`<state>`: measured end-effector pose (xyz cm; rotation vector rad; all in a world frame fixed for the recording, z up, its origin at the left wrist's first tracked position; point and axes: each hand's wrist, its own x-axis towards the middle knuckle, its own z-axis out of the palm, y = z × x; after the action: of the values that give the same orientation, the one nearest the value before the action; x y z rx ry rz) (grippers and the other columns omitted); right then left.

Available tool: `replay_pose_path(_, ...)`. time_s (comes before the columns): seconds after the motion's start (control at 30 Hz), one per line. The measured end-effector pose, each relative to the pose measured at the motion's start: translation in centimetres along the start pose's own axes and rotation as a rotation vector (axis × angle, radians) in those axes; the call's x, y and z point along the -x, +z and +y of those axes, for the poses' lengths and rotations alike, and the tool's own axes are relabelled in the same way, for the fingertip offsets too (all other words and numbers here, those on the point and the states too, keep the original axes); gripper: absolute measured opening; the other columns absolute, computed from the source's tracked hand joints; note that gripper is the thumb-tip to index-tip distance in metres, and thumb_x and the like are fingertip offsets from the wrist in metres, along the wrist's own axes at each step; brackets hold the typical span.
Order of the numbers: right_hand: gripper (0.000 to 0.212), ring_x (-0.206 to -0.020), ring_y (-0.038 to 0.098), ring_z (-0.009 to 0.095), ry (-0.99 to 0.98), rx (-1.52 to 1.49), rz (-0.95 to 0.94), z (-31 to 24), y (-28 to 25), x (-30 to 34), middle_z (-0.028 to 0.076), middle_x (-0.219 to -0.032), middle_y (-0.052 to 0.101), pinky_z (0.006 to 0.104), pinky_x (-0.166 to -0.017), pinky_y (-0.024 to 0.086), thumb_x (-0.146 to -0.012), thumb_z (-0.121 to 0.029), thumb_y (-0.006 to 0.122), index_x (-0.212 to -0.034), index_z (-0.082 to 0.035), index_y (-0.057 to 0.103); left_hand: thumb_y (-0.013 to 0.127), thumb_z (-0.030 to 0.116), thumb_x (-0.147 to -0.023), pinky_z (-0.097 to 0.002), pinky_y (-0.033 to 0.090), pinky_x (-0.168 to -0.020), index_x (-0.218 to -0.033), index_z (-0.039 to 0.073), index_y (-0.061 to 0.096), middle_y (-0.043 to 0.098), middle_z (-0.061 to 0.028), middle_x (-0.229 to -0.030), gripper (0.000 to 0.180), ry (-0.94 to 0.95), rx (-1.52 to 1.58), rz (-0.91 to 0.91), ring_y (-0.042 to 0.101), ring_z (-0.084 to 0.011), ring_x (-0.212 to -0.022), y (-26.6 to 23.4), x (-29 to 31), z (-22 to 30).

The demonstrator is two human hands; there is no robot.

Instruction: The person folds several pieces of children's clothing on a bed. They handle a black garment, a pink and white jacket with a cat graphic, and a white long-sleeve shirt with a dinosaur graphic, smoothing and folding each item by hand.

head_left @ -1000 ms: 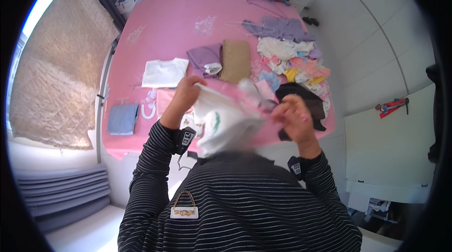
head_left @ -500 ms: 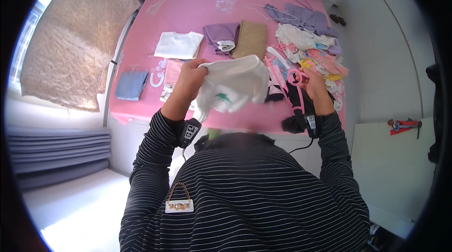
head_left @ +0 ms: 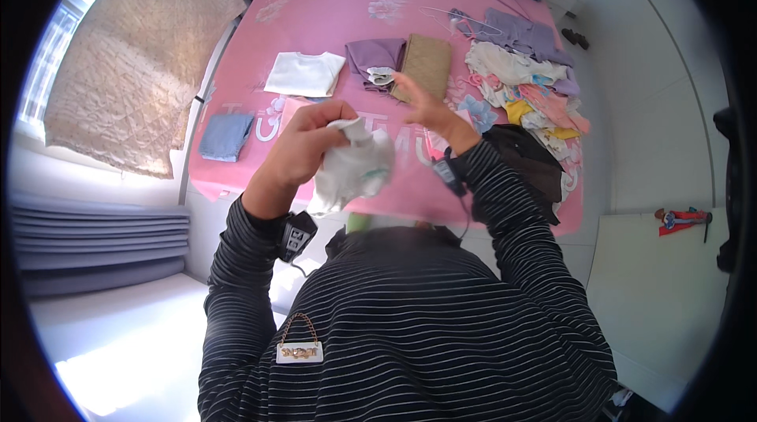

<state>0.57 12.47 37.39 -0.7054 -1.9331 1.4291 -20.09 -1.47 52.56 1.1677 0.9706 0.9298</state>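
Observation:
Bunched in my left hand (head_left: 303,142) is a white top (head_left: 355,166) with a small green print, hanging over the near edge of the bed. My fingers grip it at its upper edge. My right hand (head_left: 430,111) is raised to the right of the top, apart from it, fingers spread and holding nothing. Beyond that hand lie a folded brown garment (head_left: 426,59) and a folded purple garment (head_left: 374,55) with a white patch. A folded white shirt (head_left: 306,74) rests further left. Some pink thing beneath my right wrist is partly hidden.
A pink sheet (head_left: 331,4) covers the bed. Folded blue denim (head_left: 226,137) lies at the left. Along the right side are heaped clothes (head_left: 520,67), a black garment (head_left: 524,162) and wire hangers (head_left: 465,20). A curtain (head_left: 142,52) hangs at the left.
My right hand has let go of the pink hanger and moved left toward the top. The white top, spread out before, is now gathered up in my left hand.

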Motion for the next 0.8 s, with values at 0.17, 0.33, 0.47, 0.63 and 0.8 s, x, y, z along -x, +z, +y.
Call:
replay_pose_path(0.17,0.057,-0.11,0.044,0.021,-0.134,0.058,-0.274,-1.3,3.8,1.2,0.009,-0.118,0.046,0.0278,-0.096,0.032,-0.055,-0.005,0.066,-0.11,-0.004,0.049,0.049,0.0,-0.065,-0.0216,0.037,-0.067,-0.078,0.0,0.055,0.053,-0.0027,-0.08,0.014,0.077,0.08,-0.133,0.049,-0.0094,-0.075,-0.3,2.2,1.2)
replay_pose_path(0.33,0.039,-0.089,0.049,0.014,0.176,-0.101,-0.517,-1.0,4.4,5.2,0.004,-0.095,0.052,0.0253,-0.085,0.036,-0.059,-0.006,0.068,-0.093,-0.005,0.05,0.052,0.001,-0.064,-0.0227,0.037,-0.068,-0.078,-0.001,0.054,0.053,-0.0031,-0.079,0.014,0.063,0.127,-0.167,0.049,-0.0108,-0.074,-1.7,2.9,-0.4)
replay_pose_path(0.47,0.049,-0.093,0.05,0.014,0.406,-0.394,-0.202,-1.1,5.5,10.3,0.005,-0.101,0.053,0.0274,-0.085,0.038,-0.063,-0.011,0.071,-0.107,-0.004,0.049,0.052,-0.002,-0.066,-0.0226,0.037,-0.067,-0.082,-0.001,0.055,0.053,-0.0029,-0.08,0.016,0.074,0.225,-0.26,0.048,-0.0098,-0.074,-3.1,2.5,-3.0)
replay_pose_path(0.63,0.055,-0.095,0.056,0.022,0.614,0.056,-0.155,-1.6,5.4,12.5,0.013,-0.102,0.059,0.0302,-0.083,0.042,-0.066,-0.015,0.068,-0.116,-0.002,0.049,0.059,-0.005,-0.069,-0.0216,0.039,-0.071,-0.088,-0.001,0.055,0.054,-0.0018,-0.084,0.02,-0.15,-0.083,-0.13,0.048,-0.0078,-0.079,-5.4,2.3,-6.5)
replay_pose_path(0.8,0.037,-0.086,0.06,0.027,0.508,0.205,-0.024,-3.7,4.5,14.8,0.014,-0.091,0.062,0.0318,-0.075,0.045,-0.07,-0.014,0.065,-0.104,-0.002,0.056,0.071,0.0,-0.063,-0.0243,0.043,-0.071,-0.094,0.0,0.057,0.055,-0.0026,-0.083,0.034,-0.448,-0.348,-0.2,0.051,-0.0114,-0.077,-6.3,3.2,-9.9)
